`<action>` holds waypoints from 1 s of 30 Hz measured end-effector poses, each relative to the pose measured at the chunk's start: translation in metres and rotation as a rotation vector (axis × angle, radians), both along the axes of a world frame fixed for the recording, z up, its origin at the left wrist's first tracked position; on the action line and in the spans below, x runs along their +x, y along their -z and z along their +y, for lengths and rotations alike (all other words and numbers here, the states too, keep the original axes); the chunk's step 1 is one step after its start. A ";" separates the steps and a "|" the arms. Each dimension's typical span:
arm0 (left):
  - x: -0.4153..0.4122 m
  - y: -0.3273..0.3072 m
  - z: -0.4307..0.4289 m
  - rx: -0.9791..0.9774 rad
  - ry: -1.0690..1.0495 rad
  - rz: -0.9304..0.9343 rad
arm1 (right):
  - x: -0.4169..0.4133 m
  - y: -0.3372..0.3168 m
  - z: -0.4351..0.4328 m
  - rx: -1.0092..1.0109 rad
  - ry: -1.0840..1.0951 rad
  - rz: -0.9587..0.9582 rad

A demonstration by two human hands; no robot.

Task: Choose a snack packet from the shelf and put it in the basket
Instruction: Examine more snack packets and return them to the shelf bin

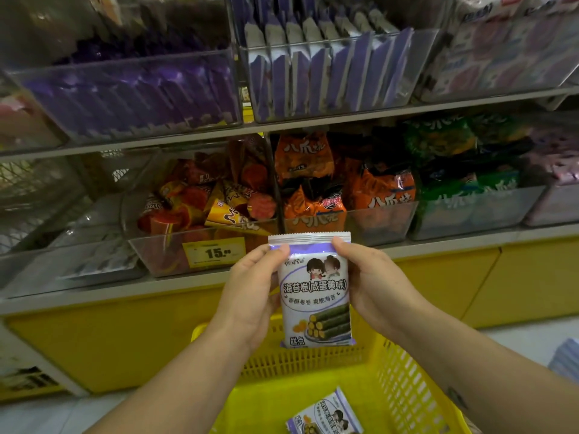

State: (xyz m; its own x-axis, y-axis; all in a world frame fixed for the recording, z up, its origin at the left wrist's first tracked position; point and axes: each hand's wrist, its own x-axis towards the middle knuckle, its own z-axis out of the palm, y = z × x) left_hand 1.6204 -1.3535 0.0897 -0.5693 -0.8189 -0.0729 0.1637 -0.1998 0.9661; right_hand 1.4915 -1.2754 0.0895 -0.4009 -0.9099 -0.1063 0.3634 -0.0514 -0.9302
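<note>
your left thumb [277,251] and right thumb [340,245] are pressing on the front of the snack packet [316,296] just below its top seal. the other fingers are curling round behind it, mostly hidden, so both hands are grasping the packet by its upper side edges. the left hand [250,289] is wrapping the left edge and the right hand [372,277] the right edge. the packet is hanging upright between them, printed face toward you, lower end free. it is hovering just above the far rim of the yellow basket [404,364], in front of the clear bins [175,258] of the lower shelf, touching neither. as for the job, i am judging the choosing as done: the packet is off the shelf and in your grip, and it is looking much like the purple-and-white packets [326,73] standing in the upper bin, far centre. what is remaining is lowering it and letting go inside the basket. a second packet [326,415] of the same print is already lying on the basket floor, near you. your forearms are reaching up and forward from the near left and near right, converging on the packet, with the wrists fairly straight and the palms facing each other across it.
</note>
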 end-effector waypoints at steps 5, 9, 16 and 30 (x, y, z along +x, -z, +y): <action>0.002 -0.003 -0.004 0.046 -0.036 0.049 | -0.001 0.000 -0.001 0.036 -0.073 0.082; 0.004 -0.008 -0.014 0.116 -0.077 0.102 | -0.014 -0.005 0.007 0.191 -0.402 0.305; 0.020 -0.020 -0.027 0.158 0.295 -0.027 | -0.023 -0.011 0.007 0.209 -0.339 0.052; 0.016 -0.011 -0.027 0.167 0.362 -0.037 | -0.024 -0.015 0.009 0.174 -0.297 -0.095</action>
State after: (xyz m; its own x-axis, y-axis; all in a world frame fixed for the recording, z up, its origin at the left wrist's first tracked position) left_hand 1.6363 -1.3802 0.1010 -0.8135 -0.5407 -0.2140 0.0197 -0.3934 0.9192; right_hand 1.4676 -1.2663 0.1047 -0.1029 -0.9503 -0.2937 0.4242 0.2251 -0.8771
